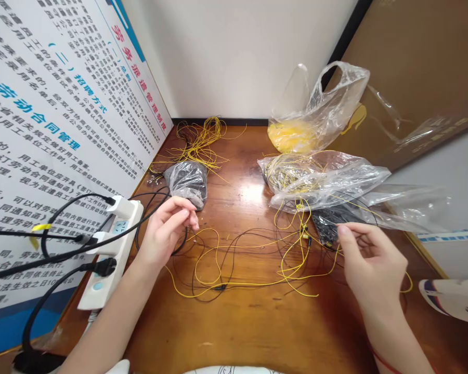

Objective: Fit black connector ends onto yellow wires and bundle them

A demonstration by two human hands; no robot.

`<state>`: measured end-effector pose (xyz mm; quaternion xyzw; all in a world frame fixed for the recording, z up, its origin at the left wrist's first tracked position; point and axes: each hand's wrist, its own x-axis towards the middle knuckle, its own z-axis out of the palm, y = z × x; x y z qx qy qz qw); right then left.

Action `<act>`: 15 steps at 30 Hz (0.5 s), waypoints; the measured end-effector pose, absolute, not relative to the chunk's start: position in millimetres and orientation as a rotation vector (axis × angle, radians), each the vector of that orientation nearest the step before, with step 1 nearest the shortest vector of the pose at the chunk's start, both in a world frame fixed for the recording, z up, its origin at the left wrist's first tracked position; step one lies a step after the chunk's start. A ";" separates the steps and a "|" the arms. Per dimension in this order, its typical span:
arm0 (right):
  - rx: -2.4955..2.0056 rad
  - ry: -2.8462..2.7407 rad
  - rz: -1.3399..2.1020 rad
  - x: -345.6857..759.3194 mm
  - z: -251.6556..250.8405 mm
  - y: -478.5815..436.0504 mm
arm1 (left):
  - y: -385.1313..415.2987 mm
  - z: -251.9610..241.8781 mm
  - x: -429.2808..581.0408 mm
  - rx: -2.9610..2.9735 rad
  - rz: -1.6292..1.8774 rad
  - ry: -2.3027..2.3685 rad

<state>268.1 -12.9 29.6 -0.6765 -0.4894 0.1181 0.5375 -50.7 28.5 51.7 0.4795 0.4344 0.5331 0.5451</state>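
My left hand [170,226] is raised over the left of the table, thumb and fingers closed together; whatever lies between the tips is too small to make out. Just behind it is a clear plastic bag of dark contents [187,182]. On the right, my right hand [374,259] is closed in a pinch beside a black packet [329,223]. Thin wires pass close to its fingers, but what it grips is unclear. Loose yellow wires [249,284] and thin black wires, some with small black connectors [220,286], lie tangled between both hands.
A bundle of yellow wires [206,143] lies at the back left. Back right, there are a plastic bag with yellow contents [292,136] and a bag of coiled wires [292,174]. A power strip [117,244] with black cables stands left; a white paper cup [452,298] lies right.
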 end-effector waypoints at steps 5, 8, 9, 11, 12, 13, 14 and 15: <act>-1.619 -0.900 0.232 276.7 37.0 -11.2 | 27.8 50.1 -57.0 1.561 0.918 1.319; -1.613 -0.860 0.268 278.1 38.0 -12.5 | 23.7 46.0 -47.4 1.715 0.772 1.335; -1.606 -0.863 0.285 277.3 37.8 -13.4 | 22.0 44.9 -43.7 1.755 0.726 1.322; -1.602 -0.919 0.252 273.6 37.8 -16.6 | 18.6 42.8 -37.2 1.801 0.650 1.281; -1.608 -0.975 0.165 270.5 38.2 -19.0 | 17.2 41.8 -34.9 1.814 0.617 1.261; -1.610 -1.051 0.031 266.4 39.2 -21.8 | 16.0 40.7 -33.4 1.824 0.590 1.248; -1.592 -1.148 -0.122 261.2 40.5 -24.9 | 15.0 39.6 -32.6 1.833 0.569 1.241; -1.547 -1.281 -0.242 254.7 42.0 -27.9 | 14.2 38.6 -32.6 1.843 0.550 1.239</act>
